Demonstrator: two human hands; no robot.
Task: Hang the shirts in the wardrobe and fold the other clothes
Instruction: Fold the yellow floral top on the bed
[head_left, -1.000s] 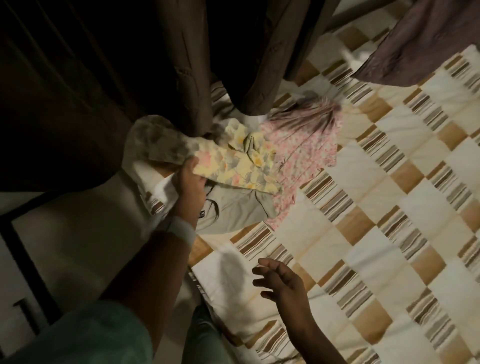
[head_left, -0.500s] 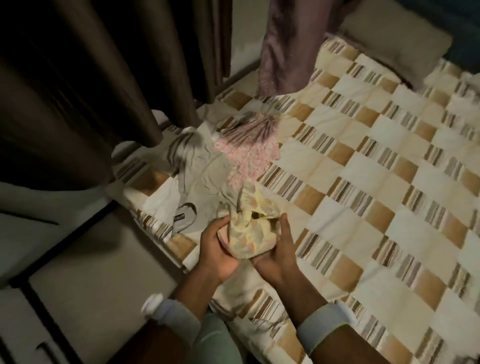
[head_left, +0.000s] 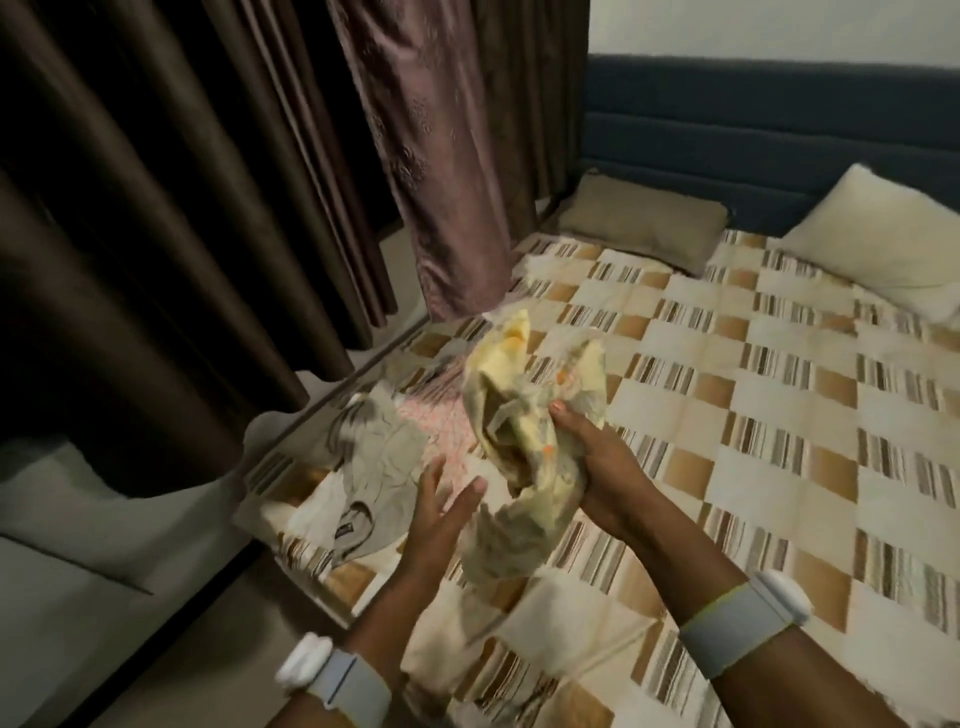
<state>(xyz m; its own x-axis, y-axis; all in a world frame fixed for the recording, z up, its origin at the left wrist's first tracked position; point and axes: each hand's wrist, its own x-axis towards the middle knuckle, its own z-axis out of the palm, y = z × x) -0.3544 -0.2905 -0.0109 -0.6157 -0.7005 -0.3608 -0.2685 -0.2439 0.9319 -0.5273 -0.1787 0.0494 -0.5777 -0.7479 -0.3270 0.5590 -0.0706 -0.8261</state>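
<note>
A crumpled yellow floral garment (head_left: 524, 415) is lifted above the bed's near left corner. My right hand (head_left: 597, 462) grips it around the middle, with its ends sticking up and hanging down. My left hand (head_left: 441, 512) hovers just left of the garment with its fingers straight, holding nothing. Behind my left hand, a grey-beige garment (head_left: 374, 462) with a small dark label lies spread on the quilt. A pink floral garment (head_left: 447, 431) lies beside it, partly hidden by the yellow one.
The checked brown and cream quilt (head_left: 727, 415) covers the bed. Two pillows (head_left: 644, 221) lie against the dark blue headboard (head_left: 753, 130). Dark brown curtains (head_left: 156, 208) and a mauve curtain (head_left: 441, 156) hang along the left. Pale floor (head_left: 130, 597) borders the bed's left side.
The yellow garment, held low in both hands half a second ago, is now raised in my right hand alone. My left hand has let go and opened. The view has tilted up towards the headboard.
</note>
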